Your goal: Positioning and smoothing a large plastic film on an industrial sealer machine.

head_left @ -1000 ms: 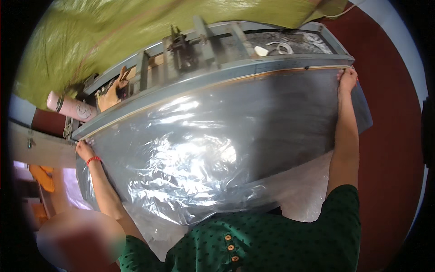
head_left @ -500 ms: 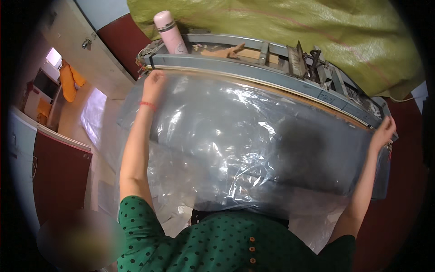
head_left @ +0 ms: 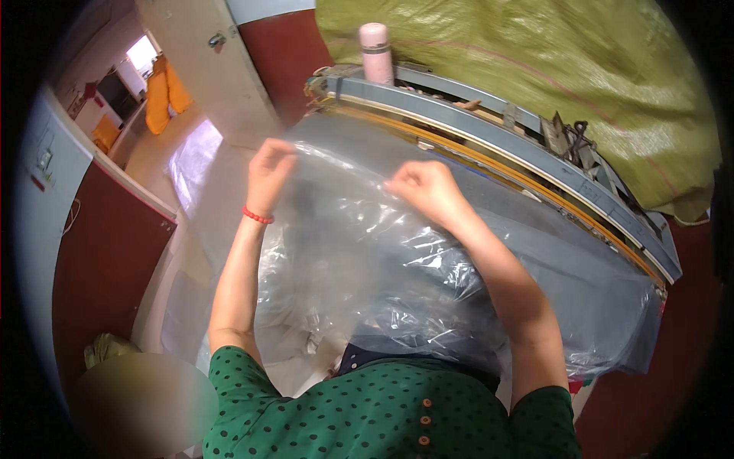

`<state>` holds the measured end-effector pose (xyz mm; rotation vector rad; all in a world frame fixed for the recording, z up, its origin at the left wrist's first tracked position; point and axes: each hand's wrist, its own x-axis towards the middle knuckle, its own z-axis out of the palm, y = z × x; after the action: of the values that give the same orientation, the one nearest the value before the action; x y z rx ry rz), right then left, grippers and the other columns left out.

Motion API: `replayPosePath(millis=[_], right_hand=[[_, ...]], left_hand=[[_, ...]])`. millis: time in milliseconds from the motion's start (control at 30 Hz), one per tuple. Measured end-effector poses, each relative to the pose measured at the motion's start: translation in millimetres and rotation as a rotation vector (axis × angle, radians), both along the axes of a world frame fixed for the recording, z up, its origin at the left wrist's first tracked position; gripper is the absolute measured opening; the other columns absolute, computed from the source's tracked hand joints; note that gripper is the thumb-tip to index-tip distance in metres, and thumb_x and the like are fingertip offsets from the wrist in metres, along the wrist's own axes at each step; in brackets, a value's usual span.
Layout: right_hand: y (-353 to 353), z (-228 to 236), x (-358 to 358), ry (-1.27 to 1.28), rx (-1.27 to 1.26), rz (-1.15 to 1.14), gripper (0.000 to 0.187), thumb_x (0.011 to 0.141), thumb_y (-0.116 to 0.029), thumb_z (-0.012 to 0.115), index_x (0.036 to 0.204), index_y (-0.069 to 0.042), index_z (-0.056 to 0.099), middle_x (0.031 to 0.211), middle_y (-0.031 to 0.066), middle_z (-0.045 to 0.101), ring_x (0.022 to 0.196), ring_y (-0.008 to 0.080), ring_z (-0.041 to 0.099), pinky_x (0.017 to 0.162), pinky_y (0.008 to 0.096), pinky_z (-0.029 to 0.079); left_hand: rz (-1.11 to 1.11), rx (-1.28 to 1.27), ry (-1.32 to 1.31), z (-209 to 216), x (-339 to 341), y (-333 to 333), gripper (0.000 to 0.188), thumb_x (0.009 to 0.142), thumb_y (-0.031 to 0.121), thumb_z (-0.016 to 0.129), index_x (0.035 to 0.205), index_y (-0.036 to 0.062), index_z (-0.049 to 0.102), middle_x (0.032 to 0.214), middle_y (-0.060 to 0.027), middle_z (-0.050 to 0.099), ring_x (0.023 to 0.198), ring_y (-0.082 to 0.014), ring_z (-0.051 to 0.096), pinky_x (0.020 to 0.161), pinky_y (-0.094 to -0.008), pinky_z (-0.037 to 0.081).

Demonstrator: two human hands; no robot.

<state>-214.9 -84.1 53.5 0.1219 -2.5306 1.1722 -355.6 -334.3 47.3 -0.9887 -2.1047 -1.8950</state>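
Note:
A large see-through plastic sheet [head_left: 359,268] spreads over the grey work surface and hangs down in front of my body, glossy and wrinkled. My left hand [head_left: 269,172], with a red bead bracelet at its wrist, pinches the sheet's far edge on the left. To its right, my right hand [head_left: 428,190] has thumb and fingertips closed on the same edge, above the middle of the surface. Between the hands the edge runs as a shiny fold. Beyond them lies a long grey metal frame [head_left: 451,107] with a yellow strip [head_left: 489,162] along its near side.
A pink flask [head_left: 376,57] stands at the frame's left end. Metal parts [head_left: 562,136] sit inside the frame on the right. A yellow-green woven sheet [head_left: 520,69] covers what is behind. An open door [head_left: 218,69] and dark red wall panel [head_left: 115,245] are on the left.
My right hand has left the frame's far right end and come across to near my left hand. The sheet's edge is now drawn back from the frame, and the view has turned right.

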Motion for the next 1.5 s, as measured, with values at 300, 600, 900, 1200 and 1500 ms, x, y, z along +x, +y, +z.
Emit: replayPosePath(millis=[300,600,900,1200,1500], right_hand=[[104.5,-40.6,125.6,-0.193,-0.053,-0.041,0.01,0.063,-0.009,0.066,0.067,0.0,0.061,0.061,0.0059,0.057,0.059,0.0106,0.053,0.054,0.0234,0.04],[392.8,-108.6,592.3,-0.127,0.01,-1.301,0.029,0.085,-0.022,0.049,0.103,-0.001,0.058,0.097,0.0064,0.06,0.09,0.0139,0.053,0.083,0.0269,0.04],[363.1,-81.3,725.2,-0.36,0.429,-2.24,0.044,0.079,-0.047,0.047,0.101,-0.012,0.061,0.104,0.0103,0.058,0.094,0.031,0.054,0.082,0.0379,0.041],[441.7,-133.6,568.4,-0.164,0.321,-1.747,0.034,0.082,-0.034,0.051,0.084,-0.001,0.057,0.078,0.0131,0.059,0.073,0.0207,0.055,0.068,0.0334,0.042],[407.4,-116.6,562.1,-0.439,0.509,-1.991,0.036,0.076,-0.042,0.054,0.087,-0.008,0.059,0.085,0.0164,0.059,0.081,0.0353,0.055,0.067,0.0416,0.042]], left_hand=[[-0.637,-0.514,0.221,-24.6,70.4,12.0,0.016,0.081,0.013,0.054,0.089,0.0002,0.058,0.083,-0.0111,0.061,0.075,-0.0215,0.058,0.067,-0.0295,0.045],[-0.787,-0.806,0.18,-59.5,84.6,19.3,0.012,0.079,0.011,0.054,0.087,0.0021,0.057,0.081,-0.0104,0.058,0.075,-0.0259,0.056,0.065,-0.0334,0.043],[-0.268,-1.206,0.06,-31.9,-104.9,-80.9,0.02,0.065,-0.001,0.055,0.081,0.0053,0.064,0.077,-0.0066,0.063,0.073,-0.0176,0.059,0.067,-0.0305,0.046],[0.43,-0.612,0.115,-49.3,-175.9,26.5,0.036,0.08,0.028,0.055,0.099,-0.002,0.056,0.09,-0.0131,0.06,0.081,-0.0256,0.057,0.074,-0.0311,0.044],[0.383,-1.009,0.246,-132.0,-224.4,32.3,0.05,0.085,0.038,0.044,0.121,0.0028,0.044,0.129,-0.0149,0.038,0.121,-0.0249,0.033,0.101,-0.0318,0.023]])
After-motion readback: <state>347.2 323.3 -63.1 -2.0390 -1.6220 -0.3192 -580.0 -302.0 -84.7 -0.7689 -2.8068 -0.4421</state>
